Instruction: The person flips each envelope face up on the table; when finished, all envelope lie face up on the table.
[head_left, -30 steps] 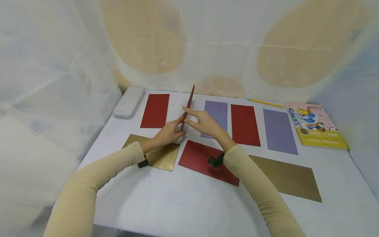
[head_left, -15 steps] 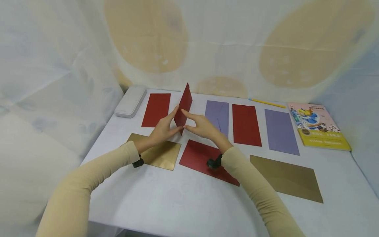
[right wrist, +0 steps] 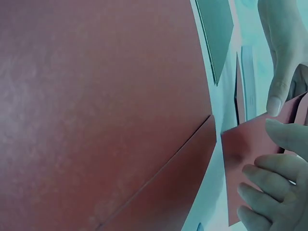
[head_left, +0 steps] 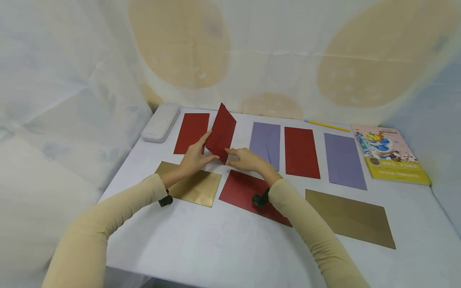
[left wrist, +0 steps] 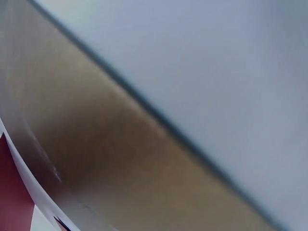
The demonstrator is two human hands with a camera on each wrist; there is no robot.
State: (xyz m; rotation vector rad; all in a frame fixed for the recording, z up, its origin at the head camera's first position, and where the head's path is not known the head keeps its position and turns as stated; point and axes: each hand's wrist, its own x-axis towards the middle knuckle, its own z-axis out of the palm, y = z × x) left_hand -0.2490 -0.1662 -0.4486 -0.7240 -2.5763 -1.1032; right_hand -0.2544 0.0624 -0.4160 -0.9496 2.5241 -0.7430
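A red envelope stands raised and tilted above the table, its broad face turned toward me in the head view. My left hand grips its left lower edge, thumb on the near side and fingers behind. My right hand is at its lower right edge, fingers slightly bent; in the right wrist view the fingers lie in front of the envelope, and whether they touch it is unclear. Beneath my right wrist lies another red envelope, its flap line visible in the right wrist view. A gold envelope lies under my left forearm.
Other envelopes lie flat: red, purple, red, purple and gold. A white case stands at the back left. A yellow pencil and an illustrated book lie at the back right.
The raised red envelope has turned from edge-on to show its face. My left hand has shifted slightly left; my right fingers have slid down toward its lower right edge.
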